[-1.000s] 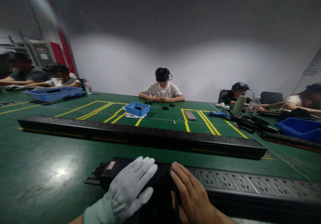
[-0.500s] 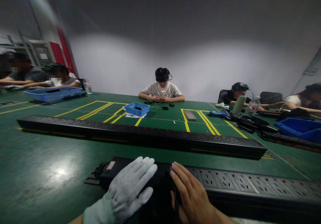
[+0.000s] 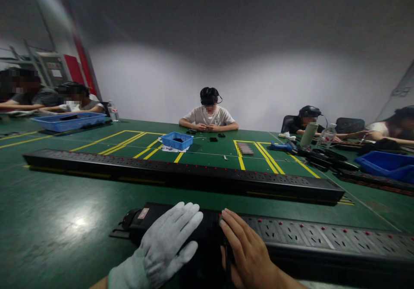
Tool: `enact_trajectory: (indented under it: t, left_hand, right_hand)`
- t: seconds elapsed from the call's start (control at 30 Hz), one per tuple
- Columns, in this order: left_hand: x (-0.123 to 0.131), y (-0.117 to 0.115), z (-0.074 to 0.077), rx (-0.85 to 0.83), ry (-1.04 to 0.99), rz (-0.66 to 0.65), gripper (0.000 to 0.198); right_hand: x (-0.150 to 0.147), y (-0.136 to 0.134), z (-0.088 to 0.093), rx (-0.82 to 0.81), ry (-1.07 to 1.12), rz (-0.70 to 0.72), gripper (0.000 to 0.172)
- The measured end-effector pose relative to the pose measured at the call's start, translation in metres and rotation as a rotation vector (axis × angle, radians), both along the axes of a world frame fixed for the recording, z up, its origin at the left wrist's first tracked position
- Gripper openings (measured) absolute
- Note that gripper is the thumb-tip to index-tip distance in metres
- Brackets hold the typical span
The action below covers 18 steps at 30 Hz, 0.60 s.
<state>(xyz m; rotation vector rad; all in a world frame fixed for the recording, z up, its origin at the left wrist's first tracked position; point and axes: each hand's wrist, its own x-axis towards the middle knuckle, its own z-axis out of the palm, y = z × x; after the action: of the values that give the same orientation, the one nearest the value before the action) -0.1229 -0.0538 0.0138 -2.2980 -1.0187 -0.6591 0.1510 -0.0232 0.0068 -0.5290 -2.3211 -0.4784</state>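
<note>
A long black power strip (image 3: 310,241) with many sockets and red dots lies across the green table (image 3: 58,228) right in front of me. My left hand (image 3: 164,246), in a light grey glove, rests flat on its left end with fingers stretched out. My bare right hand (image 3: 246,250) lies flat on the strip just to the right of it, fingers extended and close together. Neither hand holds anything.
A second long black power strip (image 3: 181,174) lies parallel farther back. Beyond it stand a small blue tray (image 3: 177,140), a big blue tray (image 3: 69,120) at the left and a blue bin (image 3: 384,164) at the right. Several other people sit around the table.
</note>
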Motion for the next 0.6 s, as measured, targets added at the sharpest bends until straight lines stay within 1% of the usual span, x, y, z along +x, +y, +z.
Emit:
enact_trajectory:
  t: [0.27,0.4,0.6]
  left_hand:
    - [0.0001,0.0002,-0.0004,0.03,0.016,-0.008,0.057]
    - [0.0009,0.0004,-0.0001,0.018,-0.007,-0.009,0.055]
    - [-0.0006,-0.0003,-0.0018,-0.001,0.013,0.01,0.057]
  right_hand:
    - [-0.0002,-0.0001,-0.0007,-0.002,0.001,-0.005,0.061]
    - [-0.0005,-0.0011,0.0006,-0.002,-0.009,-0.007,0.059]
    - [-0.0008,0.0012,-0.0003,0.001,-0.009,-0.006,0.059]
